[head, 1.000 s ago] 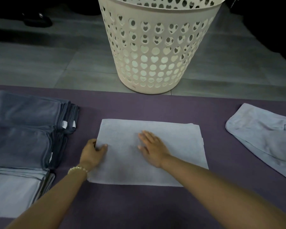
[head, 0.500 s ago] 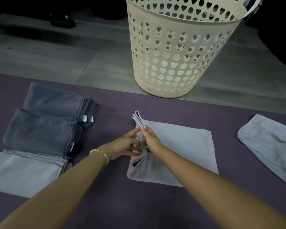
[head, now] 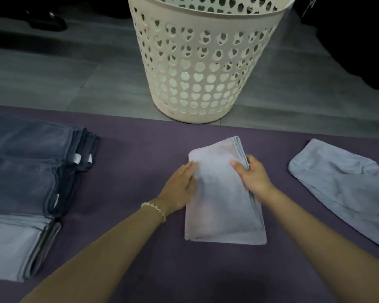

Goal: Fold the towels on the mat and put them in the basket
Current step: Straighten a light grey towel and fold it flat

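Note:
A pale lilac towel (head: 221,206) lies folded into a narrow rectangle in the middle of the purple mat (head: 144,154). My left hand (head: 182,186) presses flat on the towel's left edge with straight fingers. My right hand (head: 253,178) grips the towel's right edge, thumb on top and fingers curled round the layered hem. Behind the mat, on the grey floor, stands the cream basket (head: 206,68) with heart-shaped holes.
Stacks of folded dark grey-blue towels (head: 31,162) and folded pale towels (head: 11,246) lie along the mat's left side. An unfolded pale towel (head: 346,189) lies crumpled at the right. Dark objects stand on the floor at the back.
The towel's left half has been folded over onto the right, halving its width. My left hand went from the lifted edge to pressing flat; my right hand now grips the right edge.

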Available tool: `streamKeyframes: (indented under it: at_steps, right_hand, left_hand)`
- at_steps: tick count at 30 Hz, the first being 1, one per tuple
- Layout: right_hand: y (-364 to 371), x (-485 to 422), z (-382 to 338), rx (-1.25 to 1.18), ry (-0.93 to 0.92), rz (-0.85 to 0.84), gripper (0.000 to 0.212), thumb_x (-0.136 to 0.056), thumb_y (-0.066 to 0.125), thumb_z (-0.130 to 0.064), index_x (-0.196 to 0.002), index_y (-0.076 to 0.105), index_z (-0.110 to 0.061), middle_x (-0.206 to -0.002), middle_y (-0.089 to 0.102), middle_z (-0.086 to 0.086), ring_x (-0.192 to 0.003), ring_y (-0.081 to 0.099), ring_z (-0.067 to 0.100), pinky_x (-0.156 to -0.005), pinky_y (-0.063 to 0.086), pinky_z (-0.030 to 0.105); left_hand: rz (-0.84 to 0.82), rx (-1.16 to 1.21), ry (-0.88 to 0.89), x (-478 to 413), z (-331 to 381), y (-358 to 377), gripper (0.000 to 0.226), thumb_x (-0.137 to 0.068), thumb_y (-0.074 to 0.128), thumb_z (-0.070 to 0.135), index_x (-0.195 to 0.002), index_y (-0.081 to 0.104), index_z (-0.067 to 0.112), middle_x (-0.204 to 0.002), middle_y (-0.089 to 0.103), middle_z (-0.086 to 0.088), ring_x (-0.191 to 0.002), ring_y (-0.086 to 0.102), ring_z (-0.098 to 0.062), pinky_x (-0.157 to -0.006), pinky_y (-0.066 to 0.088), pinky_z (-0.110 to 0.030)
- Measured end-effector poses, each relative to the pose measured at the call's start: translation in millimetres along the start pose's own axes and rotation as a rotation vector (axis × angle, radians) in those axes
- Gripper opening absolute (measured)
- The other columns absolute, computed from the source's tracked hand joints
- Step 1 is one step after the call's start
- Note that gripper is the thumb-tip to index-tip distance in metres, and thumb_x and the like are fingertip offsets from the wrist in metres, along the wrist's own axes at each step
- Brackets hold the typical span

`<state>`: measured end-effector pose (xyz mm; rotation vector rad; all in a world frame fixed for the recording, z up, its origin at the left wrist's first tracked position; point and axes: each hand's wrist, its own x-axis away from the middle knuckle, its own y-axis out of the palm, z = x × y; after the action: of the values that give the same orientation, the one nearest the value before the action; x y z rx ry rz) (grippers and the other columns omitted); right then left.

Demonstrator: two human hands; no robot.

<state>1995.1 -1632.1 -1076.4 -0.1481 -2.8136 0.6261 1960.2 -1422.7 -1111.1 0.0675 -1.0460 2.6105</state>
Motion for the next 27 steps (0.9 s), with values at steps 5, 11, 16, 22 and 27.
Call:
streamKeyframes:
  at_steps: [5, 11, 16, 22, 27]
  right_hand:
    - [-13.1, 6.8, 69.6, 0.004, 0.252, 0.054, 0.029, -0.089, 0.065, -0.027, -0.104, 0.061, -0.002, -0.093, 0.063, 0.007, -0.084, 0.058, 0.02, -0.072, 0.042, 0.028]
    - [-10.0, 10.8, 80.4, 0.068, 0.069, 0.204, 0.024, -0.093, 0.057, -0.027, -0.082, 0.049, -0.007, -0.062, 0.045, -0.005, -0.056, 0.04, 0.01, -0.053, 0.035, 0.026]
    - [-19.0, 8.5, 94.3, 0.113, 0.11, 0.192, 0.032, -0.095, 0.055, -0.029, -0.07, 0.041, -0.015, -0.06, 0.041, -0.004, -0.054, 0.035, 0.008, -0.048, 0.032, 0.02]
    - [-17.1, 15.2, 93.0, 0.096, 0.152, 0.225, 0.031, -0.094, 0.056, -0.034, -0.075, 0.045, -0.011, -0.062, 0.045, -0.003, -0.056, 0.04, 0.01, -0.049, 0.033, 0.02]
    - [-22.8, 50.2, 105.6, 0.222, 0.131, 0.176, 0.033, -0.091, 0.056, -0.044, -0.083, 0.052, -0.012, -0.063, 0.052, -0.006, -0.057, 0.051, 0.008, -0.05, 0.038, 0.022]
  left_hand:
    - [-0.045, -0.457, -0.066, 1.5, -6.5, 53.6, 0.057, -0.098, 0.002, 0.045, -0.147, -0.017, 0.025, -0.156, -0.021, 0.005, -0.146, -0.014, -0.02, -0.118, -0.006, -0.037]
    - [0.106, -0.495, 0.006, -18.5, -7.6, 70.8, 0.068, -0.081, -0.013, 0.053, -0.142, -0.016, 0.025, -0.15, -0.021, 0.01, -0.139, -0.023, -0.012, -0.111, -0.02, -0.03]
    - [0.084, -0.558, 0.057, -30.4, -9.3, 76.1, 0.073, -0.088, -0.019, 0.057, -0.148, -0.001, 0.019, -0.155, -0.004, 0.005, -0.144, -0.008, -0.018, -0.115, -0.011, -0.032]
    - [0.109, -0.565, 0.049, -31.3, -10.5, 80.7, 0.064, -0.095, -0.001, 0.051, -0.149, 0.007, 0.019, -0.156, 0.004, 0.004, -0.145, 0.002, -0.019, -0.116, -0.007, -0.033]
    - [0.095, -0.598, 0.05, -31.8, -11.3, 81.3, 0.08, -0.075, -0.035, 0.059, -0.145, -0.018, 0.026, -0.152, -0.023, 0.009, -0.141, -0.023, -0.014, -0.114, -0.013, -0.033]
